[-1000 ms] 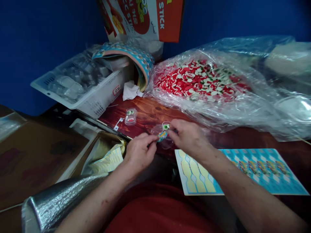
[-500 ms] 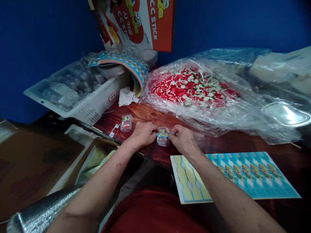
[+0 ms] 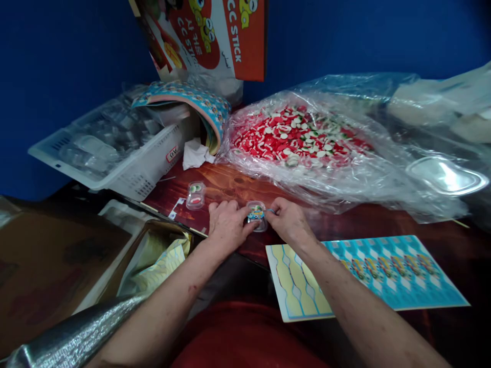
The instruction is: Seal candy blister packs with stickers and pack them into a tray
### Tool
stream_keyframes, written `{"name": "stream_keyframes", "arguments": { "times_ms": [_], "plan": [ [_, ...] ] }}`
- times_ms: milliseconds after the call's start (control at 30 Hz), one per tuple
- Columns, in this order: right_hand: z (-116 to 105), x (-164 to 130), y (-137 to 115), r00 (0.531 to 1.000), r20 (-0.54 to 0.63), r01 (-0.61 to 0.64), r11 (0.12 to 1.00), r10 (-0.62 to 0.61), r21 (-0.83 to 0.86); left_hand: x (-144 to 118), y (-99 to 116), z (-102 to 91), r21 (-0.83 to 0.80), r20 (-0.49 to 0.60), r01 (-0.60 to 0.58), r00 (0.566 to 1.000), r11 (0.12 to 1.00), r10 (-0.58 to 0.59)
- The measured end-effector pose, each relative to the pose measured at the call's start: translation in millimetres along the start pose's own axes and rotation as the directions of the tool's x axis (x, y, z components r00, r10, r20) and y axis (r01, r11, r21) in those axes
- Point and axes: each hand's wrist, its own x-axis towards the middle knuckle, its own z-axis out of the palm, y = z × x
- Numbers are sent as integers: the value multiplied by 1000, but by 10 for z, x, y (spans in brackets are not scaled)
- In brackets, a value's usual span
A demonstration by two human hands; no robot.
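Observation:
A small clear plastic container [image 3: 260, 226] lies on the dark red table, with a blue printed sticker [image 3: 255, 213] across its middle. My left hand [image 3: 227, 223] holds the container from the left, thumb and index finger at its edge. At the other side my right hand [image 3: 288, 219] pinches the sticker's right end, its fingers closed. A second clear container [image 3: 196, 196], with green-and-white and red pieces inside, rests to the left. Under my right forearm lies a sheet of stickers [image 3: 387, 273], its left strips peeled down to yellow backing.
A white basket [image 3: 134, 176] of clear containers stands at the left, beside curled sticker sheets [image 3: 184, 94]. Behind my hands spreads a clear bag [image 3: 295, 135] of red, white and green pieces. An open carton [image 3: 126, 260] with crumpled yellow backing sits below the table edge.
My left thumb has moved down and apart from the index finger, now along the container's left edge. My right hand still pinches the sticker's end. The view has shifted slightly.

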Motion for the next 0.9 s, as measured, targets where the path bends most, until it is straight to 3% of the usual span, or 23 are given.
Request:
{"name": "stream_keyframes", "arguments": {
  "times_ms": [200, 267, 367, 533, 900],
  "plan": [
    [-26, 27, 25, 999, 24, -33, 992, 30, 124, -106, 155, 35, 63, -149, 57, 988, 996, -47],
    [-38, 49, 24, 998, 45, -52, 988, 46, 146, -116, 183, 63, 72, -148, -39, 988, 997, 50],
    [-40, 81, 26, 997, 57, -50, 988, 42, 144, -133, 215, 103, 86, -51, -235, 970, 968, 240],
    [-12, 97, 41, 998, 56, -43, 989, 35, 139, -256, 290, 170, 72, 14, -352, 936, 933, 352],
    [-79, 29, -24, 999, 38, -8, 982, 1, 187, -354, 343, 218, 16, 12, -282, 959, 959, 282]
  ]
}}
